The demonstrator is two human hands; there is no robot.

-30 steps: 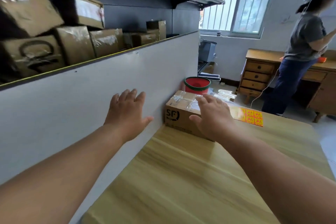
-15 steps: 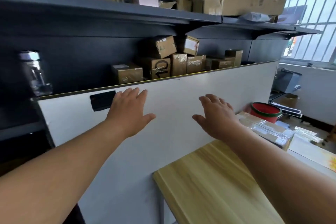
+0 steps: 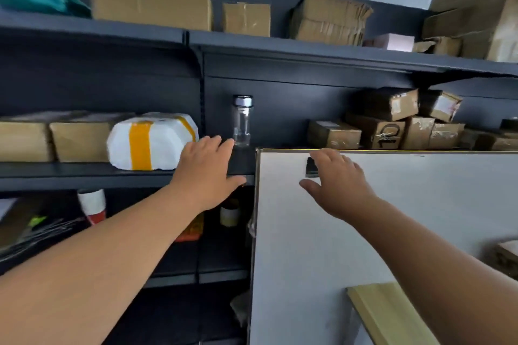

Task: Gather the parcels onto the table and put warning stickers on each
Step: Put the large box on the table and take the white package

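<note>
Parcels (image 3: 333, 134) fill the dark shelves (image 3: 308, 49); on the middle shelf a white parcel (image 3: 151, 141) banded in yellow tape lies beside two brown boxes (image 3: 81, 140) at the left; a heap of small boxes (image 3: 389, 123) is stacked at the right, behind a white panel (image 3: 392, 232); larger cartons (image 3: 151, 1) line the top shelf; a clear bottle (image 3: 242, 120) stands upright between the two groups; the left hand (image 3: 207, 173) hovers just right of the white parcel, fingers straight, slightly spread, holding nothing; the right hand (image 3: 340, 185) is at the panel's top edge, fingers likewise spread; a tabletop (image 3: 386, 314) corner shows below.
</note>
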